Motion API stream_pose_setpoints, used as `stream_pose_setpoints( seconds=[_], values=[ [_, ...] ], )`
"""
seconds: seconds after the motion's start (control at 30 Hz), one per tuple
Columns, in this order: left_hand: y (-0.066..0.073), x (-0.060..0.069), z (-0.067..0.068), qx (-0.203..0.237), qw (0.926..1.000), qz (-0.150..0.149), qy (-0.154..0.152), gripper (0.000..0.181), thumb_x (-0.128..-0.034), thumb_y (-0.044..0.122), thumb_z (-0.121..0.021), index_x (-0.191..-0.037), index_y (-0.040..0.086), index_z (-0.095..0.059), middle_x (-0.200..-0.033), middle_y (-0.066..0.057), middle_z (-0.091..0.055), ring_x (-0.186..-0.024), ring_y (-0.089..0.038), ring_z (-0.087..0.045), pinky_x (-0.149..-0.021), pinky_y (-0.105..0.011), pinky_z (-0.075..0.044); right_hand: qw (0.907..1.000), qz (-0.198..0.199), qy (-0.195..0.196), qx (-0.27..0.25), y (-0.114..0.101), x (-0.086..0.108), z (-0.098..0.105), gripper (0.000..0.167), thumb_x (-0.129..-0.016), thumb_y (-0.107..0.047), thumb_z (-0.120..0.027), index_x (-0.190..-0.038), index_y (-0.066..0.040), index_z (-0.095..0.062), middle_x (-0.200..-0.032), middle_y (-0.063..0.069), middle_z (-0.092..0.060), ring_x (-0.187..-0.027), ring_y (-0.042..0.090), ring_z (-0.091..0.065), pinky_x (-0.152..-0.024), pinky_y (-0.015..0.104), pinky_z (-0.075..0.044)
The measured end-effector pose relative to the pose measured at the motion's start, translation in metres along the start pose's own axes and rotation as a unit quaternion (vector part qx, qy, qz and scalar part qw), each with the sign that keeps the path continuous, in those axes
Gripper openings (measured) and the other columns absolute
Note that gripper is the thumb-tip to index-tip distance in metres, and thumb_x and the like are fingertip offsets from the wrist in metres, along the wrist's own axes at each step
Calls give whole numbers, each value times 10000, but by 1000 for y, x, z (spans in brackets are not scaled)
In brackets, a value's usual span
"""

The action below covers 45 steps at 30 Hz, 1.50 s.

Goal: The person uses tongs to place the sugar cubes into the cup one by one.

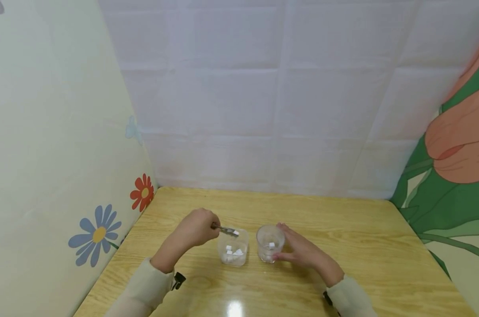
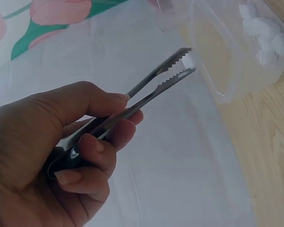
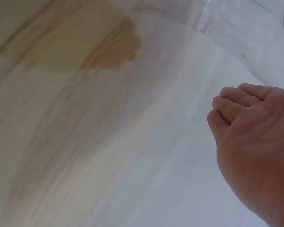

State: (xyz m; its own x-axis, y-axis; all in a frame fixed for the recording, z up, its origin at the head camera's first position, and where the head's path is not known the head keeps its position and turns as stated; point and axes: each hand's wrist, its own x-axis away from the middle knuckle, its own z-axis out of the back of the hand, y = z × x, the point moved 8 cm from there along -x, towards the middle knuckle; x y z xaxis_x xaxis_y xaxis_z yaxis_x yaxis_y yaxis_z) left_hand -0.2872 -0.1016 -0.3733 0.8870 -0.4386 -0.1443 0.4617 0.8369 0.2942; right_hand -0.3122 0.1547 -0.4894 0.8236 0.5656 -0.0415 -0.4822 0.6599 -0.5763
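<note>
My left hand (image 1: 198,225) grips small metal tongs (image 2: 149,92) with serrated tips, its thumb on one arm and fingers curled under the other. Between the tips is a white cube (image 2: 188,61), above the far side of a clear square container (image 1: 244,240). Several white cubes (image 2: 267,28) lie in that container. To its right stands a clear glass (image 1: 261,253) with at least one white cube (image 1: 272,245) inside. My right hand (image 1: 302,252) holds the glass from the right, thumb at the near side and fingers at the far side. In the right wrist view the fingertips are partly hidden.
The container and glass stand close together on a wood-grain table (image 1: 342,229). A white sheet (image 1: 279,110) hangs at the back edge. Flower-printed panels flank the table, left (image 1: 57,154) and right (image 1: 457,193).
</note>
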Motion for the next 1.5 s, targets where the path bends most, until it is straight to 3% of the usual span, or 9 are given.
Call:
stream_pose_setpoints(
  seconds=[0.17,0.43,0.6,0.77,1.17,1.5],
  values=[
    [5,1,6,18,9999,-104,98,168,-879,44,-690,-759,146,-752,-672,77,-643,-524,-29,-429,-559,-260,-419,10000,-27,3,1,1,0,0,1048,-866,-498,-752,-1564,82,-229,-1608,308,-217,-1471,480,-260,-1170,605,-230],
    [8,2,10,149,9996,-197,161,333,-917,77,-671,-618,209,-607,-528,135,-368,-488,-24,-266,-509,-225,-267,10000,-87,-22,-38,3,0,-1,1054,-863,-514,-747,-1572,67,-226,-1612,303,-212,-1474,481,-253,-1172,608,-223],
    [10,0,11,194,9995,-187,185,232,-928,96,-680,-719,191,-710,-589,130,-510,-491,-11,-347,-531,-230,-346,9999,-92,-34,-51,3,0,-1,1045,-868,-499,-751,-1571,68,-226,-1612,305,-215,-1474,484,-253,-1170,612,-226],
    [11,-2,11,393,9991,-69,116,106,-940,120,-692,-934,128,-798,-822,37,-716,-553,-13,-497,-597,-261,-462,10000,-67,-24,-28,2,0,-1,1041,-866,-485,-759,-1566,78,-231,-1607,314,-221,-1469,487,-260,-1168,613,-234],
    [19,-4,10,482,9984,-265,118,100,-953,153,-710,-992,127,-798,-898,23,-746,-661,-17,-579,-651,-270,-509,10000,-66,-17,-13,2,0,-1,1058,-861,-518,-746,-1568,76,-229,-1612,299,-219,-1478,473,-252,-1173,603,-225],
    [26,-11,1,387,9971,-644,64,148,-971,182,-699,-1068,117,-791,-977,-4,-765,-831,-100,-695,-738,-300,-562,10000,-15,7,11,2,0,0,1048,-860,-511,-750,-1562,80,-243,-1603,307,-238,-1468,481,-269,-1166,608,-239]
  ],
)
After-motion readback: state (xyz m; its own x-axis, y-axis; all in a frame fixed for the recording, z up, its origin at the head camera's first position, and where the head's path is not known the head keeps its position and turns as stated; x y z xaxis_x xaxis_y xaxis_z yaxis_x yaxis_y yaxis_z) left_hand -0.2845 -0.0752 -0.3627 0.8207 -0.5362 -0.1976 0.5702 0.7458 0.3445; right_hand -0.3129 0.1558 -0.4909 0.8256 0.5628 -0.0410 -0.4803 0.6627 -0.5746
